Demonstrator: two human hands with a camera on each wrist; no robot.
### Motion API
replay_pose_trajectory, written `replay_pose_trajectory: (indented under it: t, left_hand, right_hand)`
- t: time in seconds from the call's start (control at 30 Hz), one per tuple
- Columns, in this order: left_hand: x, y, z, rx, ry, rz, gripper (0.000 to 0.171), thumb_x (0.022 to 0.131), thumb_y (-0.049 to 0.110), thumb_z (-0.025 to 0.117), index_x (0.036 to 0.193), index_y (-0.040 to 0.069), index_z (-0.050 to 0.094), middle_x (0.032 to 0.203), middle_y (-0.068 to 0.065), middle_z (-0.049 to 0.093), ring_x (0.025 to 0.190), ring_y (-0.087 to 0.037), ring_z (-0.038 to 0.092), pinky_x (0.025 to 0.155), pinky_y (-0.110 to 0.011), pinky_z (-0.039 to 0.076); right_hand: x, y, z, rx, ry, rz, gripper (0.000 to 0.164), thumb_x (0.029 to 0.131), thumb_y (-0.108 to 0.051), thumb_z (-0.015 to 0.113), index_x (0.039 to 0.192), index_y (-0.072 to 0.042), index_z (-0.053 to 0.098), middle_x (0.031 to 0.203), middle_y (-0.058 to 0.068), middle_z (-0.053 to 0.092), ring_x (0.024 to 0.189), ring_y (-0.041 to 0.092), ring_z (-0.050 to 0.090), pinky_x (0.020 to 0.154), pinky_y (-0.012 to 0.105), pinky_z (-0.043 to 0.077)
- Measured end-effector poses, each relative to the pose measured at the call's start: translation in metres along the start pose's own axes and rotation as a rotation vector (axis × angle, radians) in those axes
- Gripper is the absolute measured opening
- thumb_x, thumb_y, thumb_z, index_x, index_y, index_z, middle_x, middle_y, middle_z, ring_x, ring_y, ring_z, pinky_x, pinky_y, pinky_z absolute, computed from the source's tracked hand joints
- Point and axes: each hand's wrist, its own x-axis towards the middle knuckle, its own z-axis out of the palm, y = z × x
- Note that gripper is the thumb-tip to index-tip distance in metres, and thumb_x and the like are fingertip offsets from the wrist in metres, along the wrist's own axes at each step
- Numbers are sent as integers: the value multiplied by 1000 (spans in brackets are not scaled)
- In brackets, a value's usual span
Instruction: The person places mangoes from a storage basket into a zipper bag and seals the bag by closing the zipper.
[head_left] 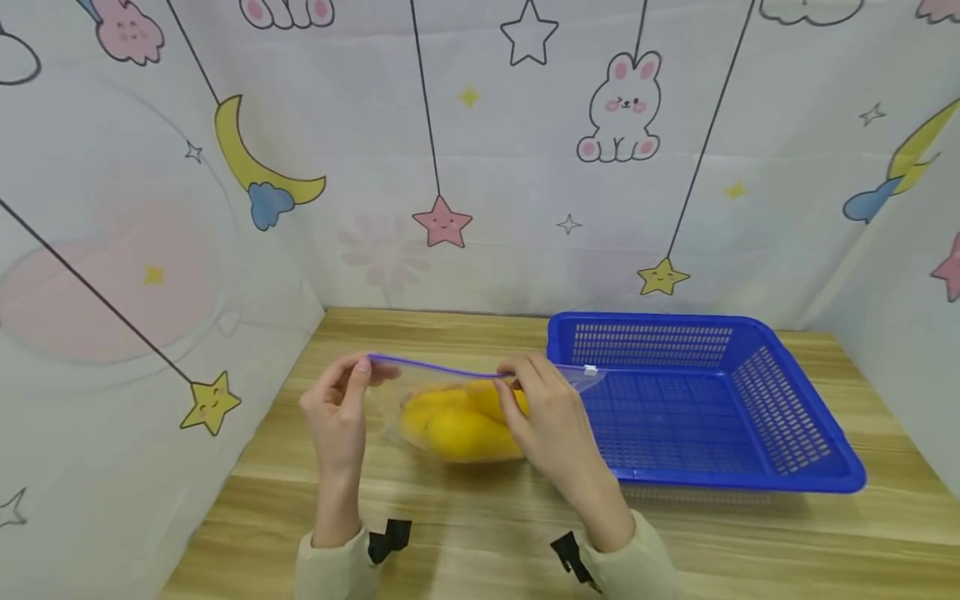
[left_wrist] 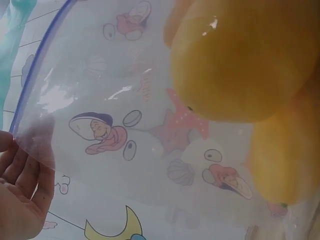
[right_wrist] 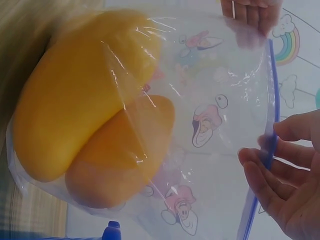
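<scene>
A clear zip bag (head_left: 397,400) with a blue-purple zip strip (head_left: 431,364) hangs between my two hands, low over the table. Several yellow fruits, which look like mangoes (head_left: 465,433), lie inside its lower part. My left hand (head_left: 339,412) pinches the bag's left top corner between thumb and fingers. Farther right along the strip, my right hand (head_left: 553,417) pinches the zip between thumb and fingers. A white slider (head_left: 590,370) sits near the strip's right end, beyond the right hand. Cartoon sea creatures are printed on the bag (right_wrist: 220,165), as the right wrist view shows.
A blue plastic basket (head_left: 817,482) with slotted walls stands at the right on the wood-grain table (head_left: 247,533). The bag's right end overlaps its left side in the head view. Patterned white cloth (head_left: 495,283) surrounds the table at the back and sides.
</scene>
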Motion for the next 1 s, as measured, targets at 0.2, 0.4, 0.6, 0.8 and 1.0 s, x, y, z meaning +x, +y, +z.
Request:
replay_pose_trajectory:
  t: [0.2,0.4,0.6,0.8,1.0]
  left_hand:
    - [-1,-6,-10,105,-49,-12,24,99,6,51,96,-9,69,84,-1,76,75,-3,66,64,-13,47]
    - [5,-28,-35,369,-275,-119,21,99,11,53,103,4,71,88,-19,72,59,8,54,54,-8,45]
    - [15,-50,-48,580,-542,-209,24,98,11,50,115,10,67,88,-15,69,68,-17,58,56,-27,49]
    - [25,-72,-45,458,-813,-308,36,96,10,49,131,14,56,135,-14,57,126,-36,51,98,-56,46]
    - [18,-86,-45,295,-960,-375,41,102,26,45,140,11,47,144,-23,46,132,-46,44,105,-63,39]
  right_hand:
    - [1,0,-2,19,-15,-24,3,91,-10,63,94,-10,64,92,2,63,81,16,62,70,25,55]
    - [1,0,-6,64,-37,-45,4,91,-9,63,95,-11,64,92,0,61,81,14,60,69,23,54]
    - [2,1,-11,76,-47,-45,4,92,-10,62,95,-12,64,93,0,62,83,11,60,72,24,55]
    - [1,1,-11,122,-71,-25,3,93,-12,61,94,-12,64,93,-1,62,86,9,59,75,24,55]
    - [0,-1,-7,146,-115,-23,10,97,-19,58,94,-13,64,94,-2,62,85,9,58,74,22,54]
